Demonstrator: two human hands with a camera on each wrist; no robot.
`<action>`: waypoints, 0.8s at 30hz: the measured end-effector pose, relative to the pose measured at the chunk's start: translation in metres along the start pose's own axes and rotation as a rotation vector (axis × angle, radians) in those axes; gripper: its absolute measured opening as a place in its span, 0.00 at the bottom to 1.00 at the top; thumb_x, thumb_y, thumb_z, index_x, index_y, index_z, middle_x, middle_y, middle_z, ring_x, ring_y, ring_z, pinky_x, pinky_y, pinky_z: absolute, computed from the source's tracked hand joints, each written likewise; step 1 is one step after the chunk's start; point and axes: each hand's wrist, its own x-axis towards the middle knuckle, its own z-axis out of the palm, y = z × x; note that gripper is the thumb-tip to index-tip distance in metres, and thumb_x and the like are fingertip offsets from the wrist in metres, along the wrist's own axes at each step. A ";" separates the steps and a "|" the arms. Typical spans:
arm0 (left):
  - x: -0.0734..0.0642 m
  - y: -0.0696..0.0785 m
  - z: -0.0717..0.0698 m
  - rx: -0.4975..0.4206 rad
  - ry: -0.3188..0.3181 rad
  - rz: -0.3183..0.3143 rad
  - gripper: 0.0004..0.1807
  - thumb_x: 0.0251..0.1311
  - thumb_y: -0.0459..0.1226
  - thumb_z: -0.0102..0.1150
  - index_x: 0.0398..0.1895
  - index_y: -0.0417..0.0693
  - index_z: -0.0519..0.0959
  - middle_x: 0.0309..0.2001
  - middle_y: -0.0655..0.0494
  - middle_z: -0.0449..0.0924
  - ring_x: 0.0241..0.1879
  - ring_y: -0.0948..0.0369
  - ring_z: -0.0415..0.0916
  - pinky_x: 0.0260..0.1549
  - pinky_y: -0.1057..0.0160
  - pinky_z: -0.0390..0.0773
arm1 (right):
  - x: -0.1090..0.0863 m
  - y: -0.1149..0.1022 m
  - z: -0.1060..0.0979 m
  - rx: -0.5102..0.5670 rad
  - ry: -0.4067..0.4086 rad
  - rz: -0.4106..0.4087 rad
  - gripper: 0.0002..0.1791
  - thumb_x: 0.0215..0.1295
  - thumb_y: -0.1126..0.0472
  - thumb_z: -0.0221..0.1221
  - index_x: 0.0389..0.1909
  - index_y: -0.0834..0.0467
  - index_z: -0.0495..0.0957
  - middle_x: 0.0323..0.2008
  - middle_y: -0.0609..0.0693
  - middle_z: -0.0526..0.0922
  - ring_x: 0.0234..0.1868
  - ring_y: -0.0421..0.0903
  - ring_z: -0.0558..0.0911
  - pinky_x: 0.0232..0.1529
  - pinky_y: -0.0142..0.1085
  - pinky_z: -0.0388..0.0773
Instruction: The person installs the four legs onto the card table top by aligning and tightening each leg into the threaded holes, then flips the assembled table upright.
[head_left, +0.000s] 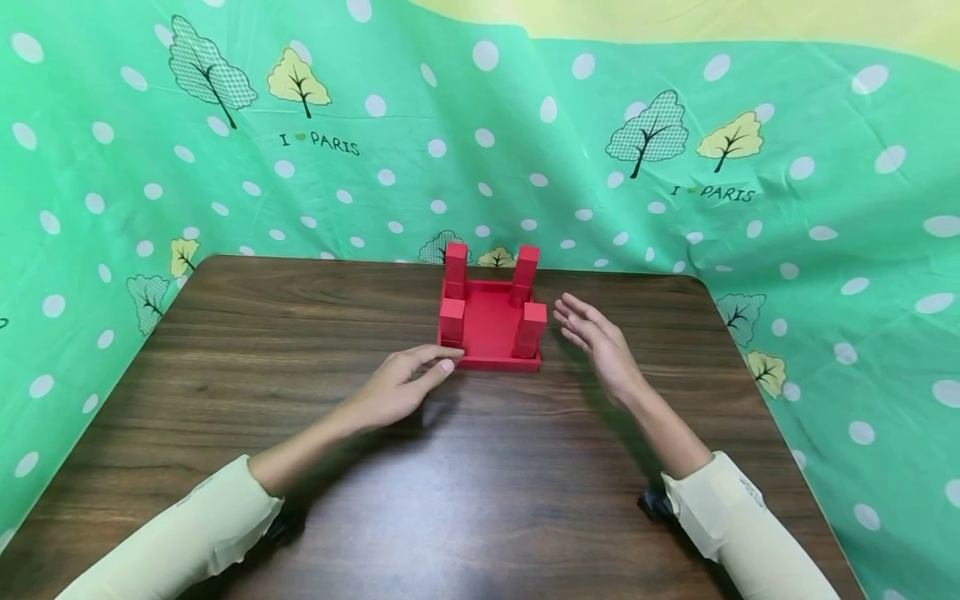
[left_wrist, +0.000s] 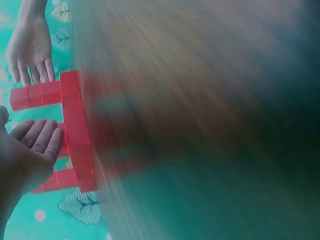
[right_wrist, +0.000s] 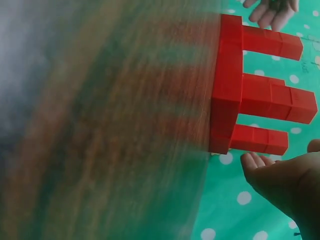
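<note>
A red block structure stands near the back of the table, a shallow square base with an upright post of stacked blocks at each corner. My left hand is at its front left corner, fingers nearly straight. Whether the fingertips touch the base cannot be told. To the right of the structure, my right hand hovers apart from it, palm facing inward and fingers extended. The right wrist view shows the posts side-on, with the right fingers close to one. Neither hand holds anything.
The dark wood-grain table has a glossy top that reflects the structure in both wrist views. Behind and beside it hangs a green dotted cloth with printed trees, close behind the rear posts.
</note>
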 end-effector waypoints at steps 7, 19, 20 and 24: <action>-0.003 -0.012 -0.010 -0.232 0.158 -0.060 0.21 0.91 0.38 0.47 0.64 0.33 0.87 0.57 0.35 0.92 0.59 0.42 0.91 0.65 0.50 0.90 | -0.001 0.000 -0.002 0.041 0.000 0.088 0.36 0.96 0.50 0.39 0.91 0.66 0.51 0.90 0.66 0.59 0.91 0.60 0.61 0.92 0.44 0.62; 0.010 -0.015 -0.007 -0.689 0.182 -0.268 0.40 0.94 0.53 0.21 0.90 0.31 0.53 0.91 0.34 0.53 0.92 0.41 0.52 0.94 0.44 0.51 | 0.006 0.008 0.006 0.174 -0.042 0.240 0.44 0.94 0.38 0.36 0.92 0.66 0.46 0.92 0.62 0.53 0.93 0.59 0.56 0.94 0.52 0.52; 0.010 -0.015 -0.006 -0.717 0.168 -0.276 0.42 0.93 0.55 0.20 0.91 0.32 0.51 0.92 0.36 0.51 0.93 0.42 0.49 0.94 0.44 0.49 | 0.007 0.009 0.007 0.181 -0.044 0.252 0.44 0.94 0.38 0.36 0.92 0.66 0.46 0.92 0.62 0.53 0.93 0.59 0.56 0.94 0.52 0.53; 0.013 -0.017 0.000 -0.817 0.131 -0.303 0.45 0.92 0.59 0.17 0.93 0.34 0.46 0.94 0.40 0.45 0.94 0.45 0.44 0.95 0.47 0.45 | 0.007 0.010 0.011 0.207 -0.076 0.290 0.45 0.94 0.37 0.36 0.92 0.66 0.45 0.93 0.62 0.51 0.94 0.60 0.54 0.94 0.51 0.51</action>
